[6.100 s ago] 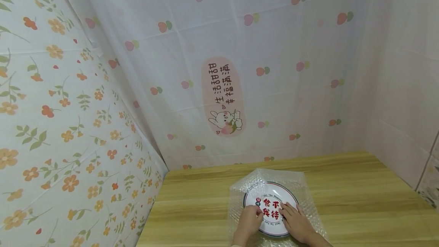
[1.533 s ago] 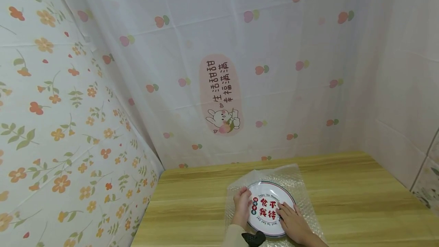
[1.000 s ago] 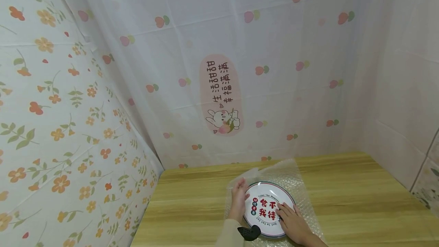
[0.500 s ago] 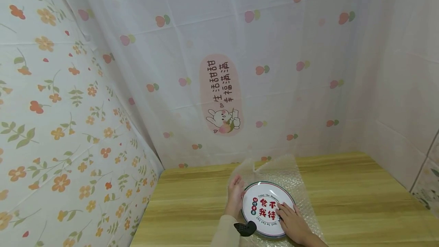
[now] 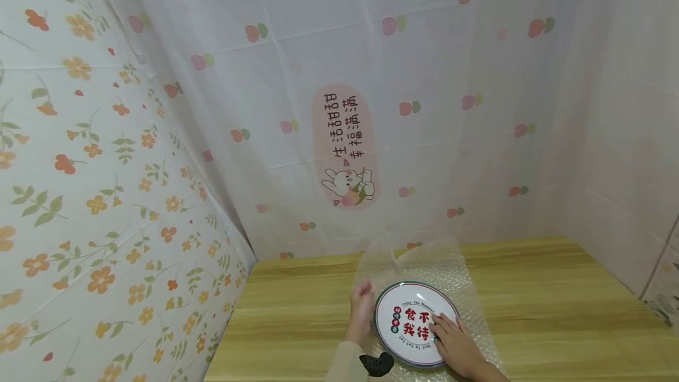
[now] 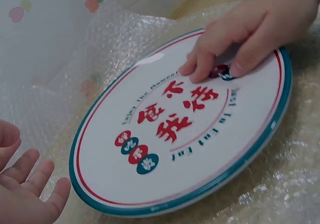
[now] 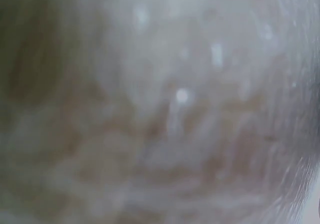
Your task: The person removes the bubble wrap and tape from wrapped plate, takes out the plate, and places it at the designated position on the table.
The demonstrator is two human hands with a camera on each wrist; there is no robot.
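A round white plate [image 5: 408,343] with red and teal rim lines and red characters lies face up on a sheet of bubble wrap [image 5: 442,267]. The fingertips of my right hand [image 5: 456,343] rest on the plate's right part, seen also at the upper right of the left wrist view. My left hand [image 5: 361,309] is held beside the plate's left rim, its fingers loosely bent with nothing in them. In the left wrist view these fingers [image 6: 31,171] spread near the teal rim. Blurred, clear wrap [image 7: 175,104] fills the right wrist view.
The wood-grain table [image 5: 297,311] carries the wrap and plate. Behind it hangs a pale printed curtain [image 5: 424,164], with the wrap's far end standing up close to it. A floral curtain [image 5: 106,193] borders the left side. A black wrist device [image 5: 377,364] sits by the left sleeve.
The wrap flap that covered the plate's left part has been lifted off and back, leaving the face bare. My left hand has moved left from the plate; my right hand stays on it.
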